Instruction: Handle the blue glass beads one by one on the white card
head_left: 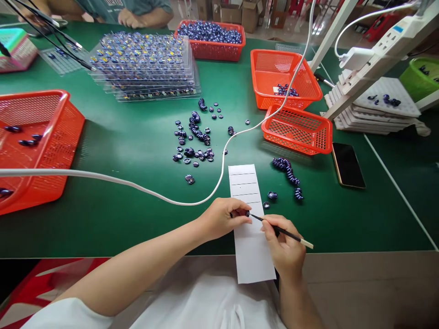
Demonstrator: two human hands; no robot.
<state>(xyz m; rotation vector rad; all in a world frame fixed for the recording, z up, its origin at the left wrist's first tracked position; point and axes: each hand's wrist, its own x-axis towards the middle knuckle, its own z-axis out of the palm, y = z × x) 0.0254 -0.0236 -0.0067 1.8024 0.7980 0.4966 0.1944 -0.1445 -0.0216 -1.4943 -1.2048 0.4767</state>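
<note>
Between the thumb and fingers of my left hand (228,218) is a small dark shiny piece (247,213), like the others on the table. My right hand (286,244) grips a thin black paintbrush (288,233) with a pale end, and its tip meets the piece. Below both hands lies a white paper strip (254,260) with ruled lines, reaching over the table's front edge. Close by on the right are two loose pieces (272,195) and a curved row of dark pieces (288,171).
A white cable (164,199) crosses the green table. Loose pieces (197,132) lie mid-table. Red baskets (297,137) stand right, back and left (65,132). Stacked clear trays (147,68) stand at the back. A phone (349,165) lies right. Another person's hand (130,19) rests across the table.
</note>
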